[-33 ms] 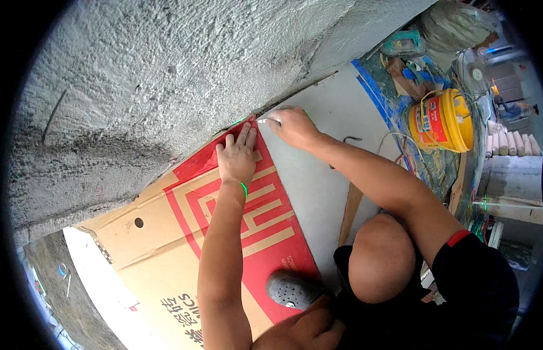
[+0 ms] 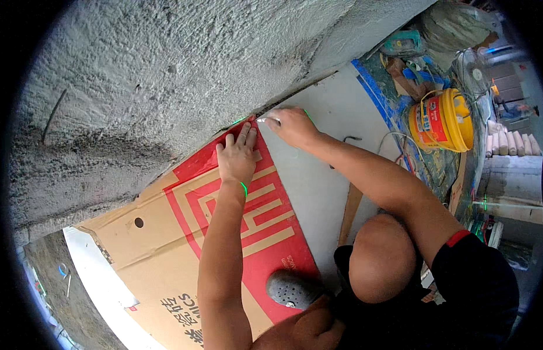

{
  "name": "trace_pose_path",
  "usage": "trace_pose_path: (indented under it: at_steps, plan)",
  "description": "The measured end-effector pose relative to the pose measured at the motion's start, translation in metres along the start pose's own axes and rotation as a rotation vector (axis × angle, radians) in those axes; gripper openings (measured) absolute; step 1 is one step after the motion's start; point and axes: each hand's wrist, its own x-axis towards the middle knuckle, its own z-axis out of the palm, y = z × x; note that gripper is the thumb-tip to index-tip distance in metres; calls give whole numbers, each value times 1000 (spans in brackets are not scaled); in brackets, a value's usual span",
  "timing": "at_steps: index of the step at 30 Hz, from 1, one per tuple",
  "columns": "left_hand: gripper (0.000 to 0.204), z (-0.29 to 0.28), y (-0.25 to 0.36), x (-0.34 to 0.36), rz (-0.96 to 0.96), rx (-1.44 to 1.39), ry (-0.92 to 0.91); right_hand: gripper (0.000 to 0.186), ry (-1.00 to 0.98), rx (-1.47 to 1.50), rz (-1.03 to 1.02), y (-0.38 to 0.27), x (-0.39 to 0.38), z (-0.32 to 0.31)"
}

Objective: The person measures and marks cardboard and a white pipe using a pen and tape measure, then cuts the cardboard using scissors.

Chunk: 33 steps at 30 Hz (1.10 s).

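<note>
A flattened cardboard box [image 2: 157,224], brown with red bands and patterns, lies over pale floor tile [image 2: 309,201] against the rough grey wall [image 2: 184,76]. Near the wall, my left hand [image 2: 237,157] presses flat on the red corner of the cardboard, its fingers spread. Just right of that corner, my right hand [image 2: 296,127] is closed round a slim, pale, pointed tool [image 2: 264,120]. Its tip reaches to the cardboard's edge beside my left fingertips. Most of the tool is hidden in my fingers, so its exact kind does not show.
My shoe [image 2: 292,289] stands on the cardboard. A yellow bucket [image 2: 458,119] stands at the right, with cables and blue strips [image 2: 376,96] around it. A thin dark bent piece [image 2: 353,139] lies on the tile. A green tool [image 2: 401,44] sits farther back by the wall.
</note>
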Motion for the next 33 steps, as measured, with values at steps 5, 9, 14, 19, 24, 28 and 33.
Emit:
trace_pose_path:
  at_steps: [5, 9, 14, 19, 24, 28, 33]
  plan:
    - [70, 11, -2, 0, -2, -48, 2, 25, 46, 28, 90, 8, -6, 6]
    - [67, 2, -5, -5, -29, -35, -46, 32, 29, 8, 155, -18, -27, -18]
    - [60, 2, 10, -5, -50, 15, 0, 30, -119, -10, 226, -10, -56, -35]
    - [59, 10, 13, -19, -75, -83, 129, 24, -263, 60, 130, -5, -68, -50]
    - [59, -7, 23, -85, -134, -627, 413, 20, -464, 34, 61, -53, -70, -95]
    - [29, -15, 34, -152, -422, -1011, 570, 22, -544, -38, 19, -81, -80, -109]
    - [14, -15, 37, -184, -681, -1188, 573, 21, -617, -333, -285, -51, -54, -93]
